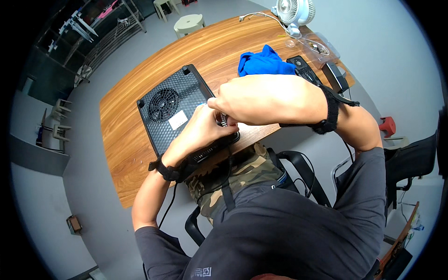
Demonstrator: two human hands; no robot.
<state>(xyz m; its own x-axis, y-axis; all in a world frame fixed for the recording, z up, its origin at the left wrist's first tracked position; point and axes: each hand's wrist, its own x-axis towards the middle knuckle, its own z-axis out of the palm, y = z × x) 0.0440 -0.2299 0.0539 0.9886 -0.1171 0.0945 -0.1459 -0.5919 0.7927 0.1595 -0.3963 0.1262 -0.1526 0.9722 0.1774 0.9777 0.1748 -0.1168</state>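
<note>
A black appliance (pixel 186 93) with a textured surface lies on the table, its underside with the round fan grille (pixel 163 105) facing up; it looks like an induction cooktop. Both of my hands meet over its near right corner. My left hand (pixel 201 127) is closed, thumb and fingers pinching around a small dark ribbed piece (pixel 224 120) that resembles a cord sleeve. From the right, my right hand (pixel 238 100) bends over it with curled fingers pressed close to the same piece. What its fingertips grip is hidden. A black cord (pixel 236 137) curves just below the hands.
A blue cloth (pixel 263 62) lies crumpled behind my right forearm. Farther right are a black tool-like item (pixel 302 67), a dark box (pixel 335 77), a clear plastic tray (pixel 322 49) and a white fan (pixel 295 13) with its cable. The wooden table (pixel 123 126) ends close to my lap.
</note>
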